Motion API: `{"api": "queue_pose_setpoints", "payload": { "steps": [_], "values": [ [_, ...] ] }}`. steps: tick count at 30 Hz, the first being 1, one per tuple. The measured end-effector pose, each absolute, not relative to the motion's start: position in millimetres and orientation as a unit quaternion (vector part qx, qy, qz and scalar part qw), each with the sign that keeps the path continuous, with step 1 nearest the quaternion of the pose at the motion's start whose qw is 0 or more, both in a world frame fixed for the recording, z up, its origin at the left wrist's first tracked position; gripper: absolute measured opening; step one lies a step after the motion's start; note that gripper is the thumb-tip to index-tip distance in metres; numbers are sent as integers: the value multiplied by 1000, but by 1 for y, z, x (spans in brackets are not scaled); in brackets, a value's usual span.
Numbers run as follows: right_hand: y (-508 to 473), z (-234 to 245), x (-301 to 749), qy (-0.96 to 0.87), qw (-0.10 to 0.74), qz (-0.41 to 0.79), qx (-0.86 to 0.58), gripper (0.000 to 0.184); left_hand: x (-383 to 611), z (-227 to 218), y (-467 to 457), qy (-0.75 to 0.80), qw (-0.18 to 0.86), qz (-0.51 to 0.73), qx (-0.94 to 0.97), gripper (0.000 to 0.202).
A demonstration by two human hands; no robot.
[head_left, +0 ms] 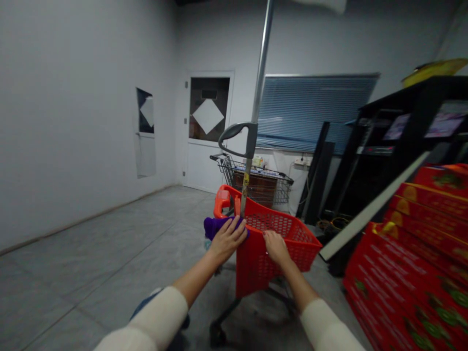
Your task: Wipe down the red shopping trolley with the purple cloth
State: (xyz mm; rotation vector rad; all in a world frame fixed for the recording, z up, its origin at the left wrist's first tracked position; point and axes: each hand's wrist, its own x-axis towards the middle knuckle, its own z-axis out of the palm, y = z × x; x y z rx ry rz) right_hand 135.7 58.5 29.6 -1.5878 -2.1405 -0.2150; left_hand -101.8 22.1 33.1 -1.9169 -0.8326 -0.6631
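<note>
the left hand [228, 239] lies over a purple cloth [219, 227] at the near left corner of a red plastic basket [281, 258], its fingers together and gently curved. it presses the cloth against the basket, but i can't tell if it really grips it. the right hand [276, 247] is mostly closed, its fingers [268, 237] hooked over the basket's near rim [254, 235] and holding on.

the basket sits straight ahead at twelve o'clock on a small wheeled cart with a black wheel [217, 335]. a metal pole [260, 73] rises from the cart, with a grey handle [236, 136] on it. farther off at twelve o'clock stands a wire shopping cart [252, 180] with a brown box [254, 190] inside. a white door [206, 165] is at eleven o'clock, and blue window blinds [314, 112] are at one o'clock. a black shelf [402, 136] stands at two o'clock, and stacked red boxes [413, 258] with fruit printed on them are at three o'clock.
</note>
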Motion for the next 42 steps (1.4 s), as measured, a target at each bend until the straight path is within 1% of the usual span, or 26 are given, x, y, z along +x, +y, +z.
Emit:
{"api": "queue_pose_setpoints", "payload": {
  "steps": [8, 11, 16, 18, 21, 24, 26, 28, 30, 34, 37, 39, 42],
  "values": [
    [63, 12, 142, -785, 232, -70, -570, 42, -67, -10, 39, -279, 456, -253, -806, 27],
    [62, 11, 140, -782, 238, -64, -573, 42, -70, -6, 39, -278, 459, -259, -803, 26],
    [53, 11, 130, -761, 252, -54, -595, 42, -78, 15, 36, -300, 444, -257, -804, 32],
    [47, 13, 124, -752, 249, -54, -608, 43, -79, 13, 35, -314, 444, -278, -792, 32],
    [37, 18, 116, -750, 239, -53, -615, 43, -78, -11, 33, -358, 435, -335, -755, 34],
    [29, 23, 111, -751, 236, -49, -615, 43, -78, -50, 31, -378, 423, -382, -730, 36],
    [26, 26, 107, -750, 235, -43, -617, 43, -80, -73, 30, -369, 419, -384, -735, 35],
    [23, 27, 103, -748, 232, -38, -621, 43, -86, -86, 31, -347, 417, -378, -750, 35],
    [21, 28, 99, -747, 231, -36, -623, 43, -92, -83, 33, -332, 410, -400, -750, 36],
    [18, 26, 93, -748, 236, -40, -619, 45, -97, -45, 38, -361, 391, -482, -696, 39],
    [17, 23, 92, -752, 239, -36, -613, 47, -93, -27, 40, -380, 393, -472, -691, 40],
    [17, 22, 92, -759, 241, -28, -604, 48, -88, -31, 39, -388, 399, -456, -694, 41],
    [19, 25, 95, -773, 234, -3, -590, 49, -85, -53, 36, -359, 427, -398, -728, 38]
  ]
}}
